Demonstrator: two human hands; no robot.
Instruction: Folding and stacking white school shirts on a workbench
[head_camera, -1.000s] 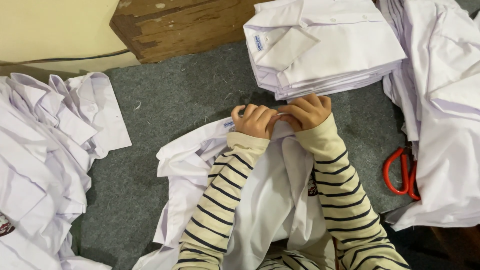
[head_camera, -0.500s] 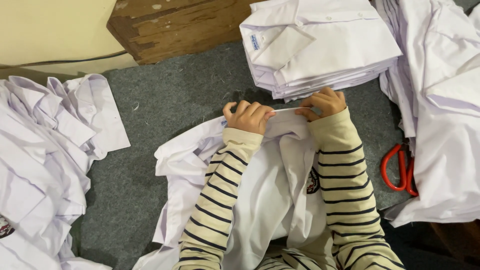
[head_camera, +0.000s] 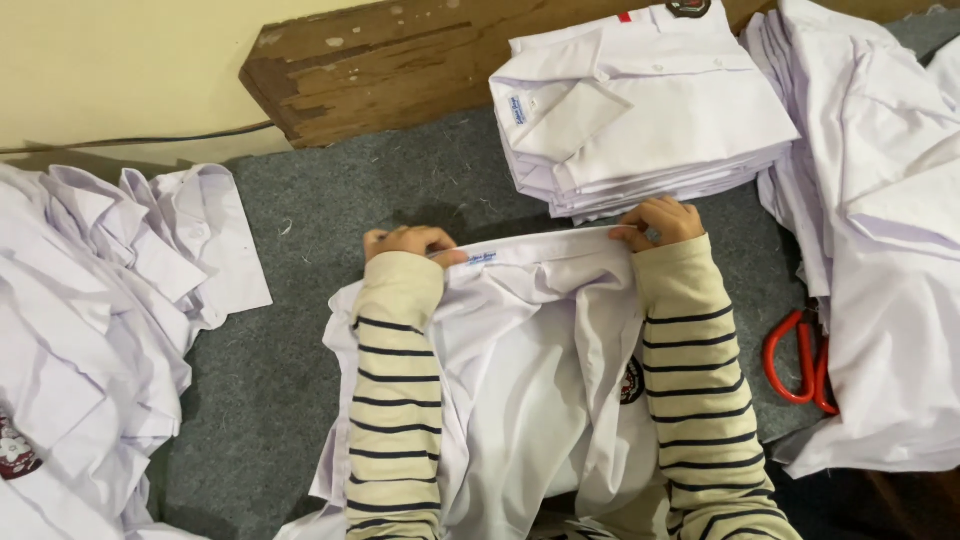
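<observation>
Left hand (head_camera: 405, 243) and right hand (head_camera: 655, 222), spread apart, each pinching 1 end of the collar of the white shirt (head_camera: 530, 360) at frame centre on the grey mat (head_camera: 320, 230); likely to slip and crease if unevenly tugged.
</observation>
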